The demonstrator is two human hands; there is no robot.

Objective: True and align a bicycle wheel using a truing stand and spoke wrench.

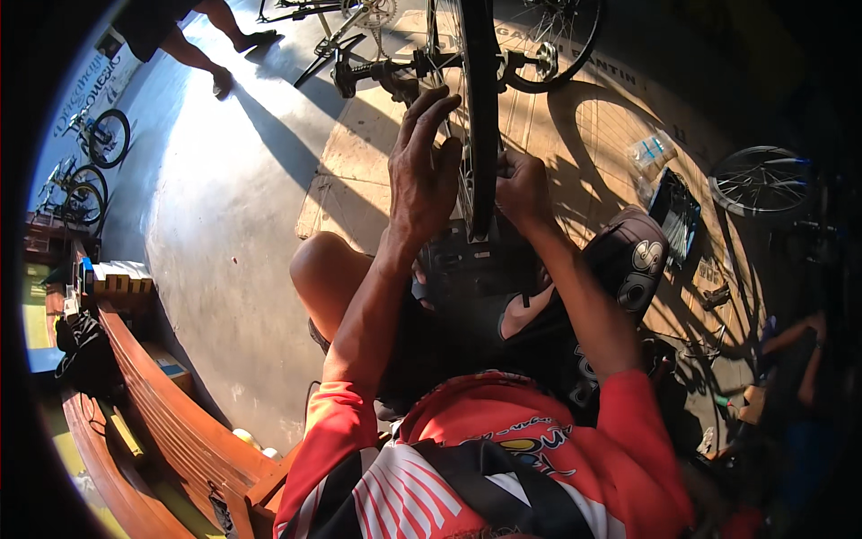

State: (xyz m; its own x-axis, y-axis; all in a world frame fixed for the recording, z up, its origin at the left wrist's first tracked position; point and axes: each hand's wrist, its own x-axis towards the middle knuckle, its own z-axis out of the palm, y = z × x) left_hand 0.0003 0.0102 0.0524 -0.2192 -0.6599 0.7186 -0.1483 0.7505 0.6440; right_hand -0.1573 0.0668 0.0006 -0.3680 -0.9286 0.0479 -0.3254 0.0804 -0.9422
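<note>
Right in front of me stands a bicycle wheel [484, 108], seen nearly edge-on, with a dark rim and thin spokes. Its middle sits at a dark metal wheel stand [364, 76], whose black base [471, 269] lies between my legs. On the wheel's left side, my left hand [420, 184] is raised beside the spokes, fingers stretched upward and thumb apart, holding nothing visible. My right hand [525, 190] is closed in a pinch against the right side of the rim. Whatever its fingertips grip is hidden.
Cardboard [355, 184] covers the floor under the stand. To the right are a dark tray [675, 211] of thin parts, a clear plastic packet [651, 151] and another spoked wheel [761, 181]. A wooden bench [171, 413] runs along the left. Another person's legs [202, 45] and a bicycle frame [337, 40] are farther off.
</note>
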